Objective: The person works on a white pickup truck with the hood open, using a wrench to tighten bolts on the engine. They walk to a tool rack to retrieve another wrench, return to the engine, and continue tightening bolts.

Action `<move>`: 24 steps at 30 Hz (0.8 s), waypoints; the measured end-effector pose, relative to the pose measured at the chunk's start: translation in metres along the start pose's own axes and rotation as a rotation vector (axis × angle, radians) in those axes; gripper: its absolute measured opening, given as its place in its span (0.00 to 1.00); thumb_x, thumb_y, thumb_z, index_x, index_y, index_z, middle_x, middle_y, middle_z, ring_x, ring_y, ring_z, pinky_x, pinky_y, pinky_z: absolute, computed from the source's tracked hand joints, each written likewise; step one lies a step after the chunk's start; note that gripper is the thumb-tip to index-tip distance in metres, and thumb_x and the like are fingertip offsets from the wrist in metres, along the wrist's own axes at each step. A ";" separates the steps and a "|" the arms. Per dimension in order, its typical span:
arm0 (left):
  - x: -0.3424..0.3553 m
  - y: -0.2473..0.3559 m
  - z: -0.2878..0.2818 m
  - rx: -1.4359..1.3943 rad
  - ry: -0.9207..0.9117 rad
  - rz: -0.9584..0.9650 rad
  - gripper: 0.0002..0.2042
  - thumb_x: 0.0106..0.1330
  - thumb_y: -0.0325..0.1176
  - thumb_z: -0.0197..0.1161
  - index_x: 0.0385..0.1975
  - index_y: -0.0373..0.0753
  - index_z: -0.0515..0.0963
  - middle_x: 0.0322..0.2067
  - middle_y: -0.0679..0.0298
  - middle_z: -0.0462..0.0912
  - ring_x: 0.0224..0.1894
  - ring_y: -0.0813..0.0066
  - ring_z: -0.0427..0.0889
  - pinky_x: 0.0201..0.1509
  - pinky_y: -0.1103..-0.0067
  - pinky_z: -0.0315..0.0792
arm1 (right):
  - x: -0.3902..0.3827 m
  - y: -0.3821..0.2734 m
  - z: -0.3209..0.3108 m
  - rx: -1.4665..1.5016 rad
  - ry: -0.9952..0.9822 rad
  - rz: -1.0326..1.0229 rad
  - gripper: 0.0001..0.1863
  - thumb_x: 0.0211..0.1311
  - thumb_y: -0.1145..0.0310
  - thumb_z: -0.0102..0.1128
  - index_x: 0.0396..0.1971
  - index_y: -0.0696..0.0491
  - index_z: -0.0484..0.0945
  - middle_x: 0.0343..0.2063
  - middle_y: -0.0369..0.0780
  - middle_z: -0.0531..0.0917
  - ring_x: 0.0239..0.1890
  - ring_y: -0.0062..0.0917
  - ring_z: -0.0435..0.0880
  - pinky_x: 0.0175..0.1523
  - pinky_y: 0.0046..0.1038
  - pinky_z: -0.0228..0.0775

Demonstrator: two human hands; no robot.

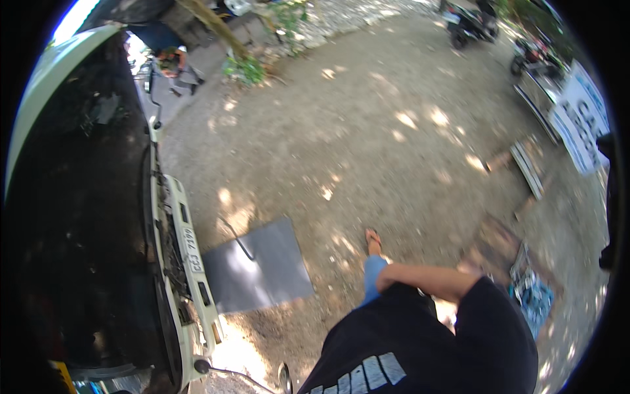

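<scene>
My right arm reaches leftward across the front of my dark shirt. At its end, my right hand is by the blue jeans on my leg; its fingers are too small and hidden to make out. Nothing held shows there. My left hand is out of view. A sandalled foot stands on the dirt just ahead. To the left lies a flat grey sheet, with a thin, dark bent rod or hose across its upper edge.
A white-fronted vehicle with a dark windshield fills the left side. At right are a low bench, a white-and-blue sign and a brown board near a blue bundle. Motorcycles stand far off; another person is at far left.
</scene>
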State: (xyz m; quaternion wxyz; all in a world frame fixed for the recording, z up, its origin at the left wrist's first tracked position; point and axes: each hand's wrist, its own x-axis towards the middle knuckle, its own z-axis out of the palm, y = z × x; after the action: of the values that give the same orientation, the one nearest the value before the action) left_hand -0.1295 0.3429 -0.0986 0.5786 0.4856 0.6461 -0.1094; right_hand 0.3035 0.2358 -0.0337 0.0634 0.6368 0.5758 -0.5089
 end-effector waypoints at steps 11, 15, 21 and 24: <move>0.122 0.359 0.026 0.578 0.229 0.320 0.14 0.67 0.43 0.54 0.37 0.41 0.83 0.29 0.52 0.85 0.36 0.55 0.85 0.41 0.64 0.75 | -0.006 0.090 -0.354 0.055 0.296 0.159 0.27 0.52 0.68 0.55 0.56 0.57 0.75 0.58 0.52 0.75 0.62 0.42 0.73 0.64 0.38 0.66; 0.123 0.564 0.039 0.324 0.019 0.529 0.12 0.70 0.40 0.56 0.39 0.38 0.81 0.25 0.58 0.82 0.30 0.66 0.82 0.37 0.72 0.74 | 0.032 0.094 -0.463 -0.391 1.065 -0.230 0.23 0.54 0.68 0.57 0.52 0.57 0.76 0.54 0.49 0.78 0.60 0.37 0.76 0.63 0.42 0.65; 0.186 0.799 0.069 0.400 -0.209 0.790 0.12 0.70 0.38 0.57 0.45 0.39 0.80 0.28 0.58 0.83 0.34 0.67 0.83 0.40 0.73 0.74 | 0.115 0.158 -0.625 -0.341 0.360 0.034 0.15 0.56 0.61 0.59 0.38 0.55 0.84 0.36 0.46 0.86 0.45 0.40 0.85 0.55 0.43 0.72; 0.222 0.899 0.079 0.407 -0.193 0.928 0.15 0.70 0.38 0.58 0.51 0.40 0.78 0.36 0.56 0.85 0.39 0.64 0.85 0.46 0.72 0.76 | 0.142 0.228 -0.685 -0.149 0.419 0.142 0.14 0.54 0.60 0.59 0.32 0.54 0.86 0.32 0.47 0.86 0.40 0.42 0.86 0.48 0.43 0.77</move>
State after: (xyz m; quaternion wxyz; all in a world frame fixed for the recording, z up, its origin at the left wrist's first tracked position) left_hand 0.6306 0.8516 0.0651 0.5171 0.8116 0.2718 -0.0090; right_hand 0.8535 0.7123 0.0739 0.0247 0.7610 0.5661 -0.3159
